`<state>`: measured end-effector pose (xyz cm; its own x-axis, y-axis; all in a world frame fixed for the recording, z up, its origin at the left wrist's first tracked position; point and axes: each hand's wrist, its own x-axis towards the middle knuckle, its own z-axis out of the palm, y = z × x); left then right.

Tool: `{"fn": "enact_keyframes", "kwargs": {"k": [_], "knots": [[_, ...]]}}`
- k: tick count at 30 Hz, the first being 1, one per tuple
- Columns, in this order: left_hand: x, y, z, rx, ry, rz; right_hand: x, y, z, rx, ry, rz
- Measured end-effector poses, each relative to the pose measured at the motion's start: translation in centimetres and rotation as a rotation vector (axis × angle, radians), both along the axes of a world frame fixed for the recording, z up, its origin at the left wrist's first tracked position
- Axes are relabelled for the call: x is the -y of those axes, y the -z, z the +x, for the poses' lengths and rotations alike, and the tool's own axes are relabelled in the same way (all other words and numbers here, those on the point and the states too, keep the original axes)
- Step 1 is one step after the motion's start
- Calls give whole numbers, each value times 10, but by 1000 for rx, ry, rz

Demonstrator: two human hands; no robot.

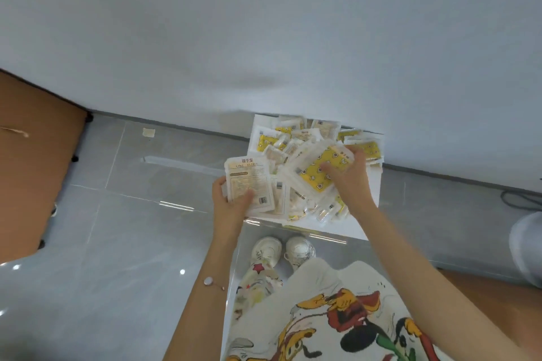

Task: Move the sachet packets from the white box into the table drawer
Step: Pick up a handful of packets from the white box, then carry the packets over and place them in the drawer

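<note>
Glossy grey tile floor [132,243] — white box [331,227], paper scrap [148,132]

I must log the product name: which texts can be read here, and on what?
"暖手宝": top of the white packet in the left hand.
"HAND WARMER": faint line just below.
Its small print and barcode digits: too small to read.
The yellow packet in the right hand: nothing legible.

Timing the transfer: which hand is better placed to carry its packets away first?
Likely left: left hand grips a white packet at the white box's near edge; right hand holds a yellow packet over the heap.
</note>
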<state>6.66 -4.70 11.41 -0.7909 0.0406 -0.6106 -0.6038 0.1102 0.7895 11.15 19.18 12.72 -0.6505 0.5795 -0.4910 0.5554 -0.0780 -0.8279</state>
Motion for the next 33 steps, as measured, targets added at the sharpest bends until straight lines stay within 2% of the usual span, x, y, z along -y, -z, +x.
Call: {"fn": "enact_keyframes", "kwargs": {"k": [5, 10, 18, 24, 33], "knots": [[64, -56, 11, -100, -239, -1, 57, -65, -37, -121, -203, -69], [152, -87, 19, -210, -431, -25, 142, -104, -69, -174, -443, -96], [318, -108, 64, -242, -742, -49, 324, -129, -92, -175, -779, -112], [441, -118, 110, -246, -912, -74, 472, -140, -96, -166, -951, -124], [564, -113, 138, -227, -1220, -67, 663, -144, -104, -155, -1174, -189]]}}
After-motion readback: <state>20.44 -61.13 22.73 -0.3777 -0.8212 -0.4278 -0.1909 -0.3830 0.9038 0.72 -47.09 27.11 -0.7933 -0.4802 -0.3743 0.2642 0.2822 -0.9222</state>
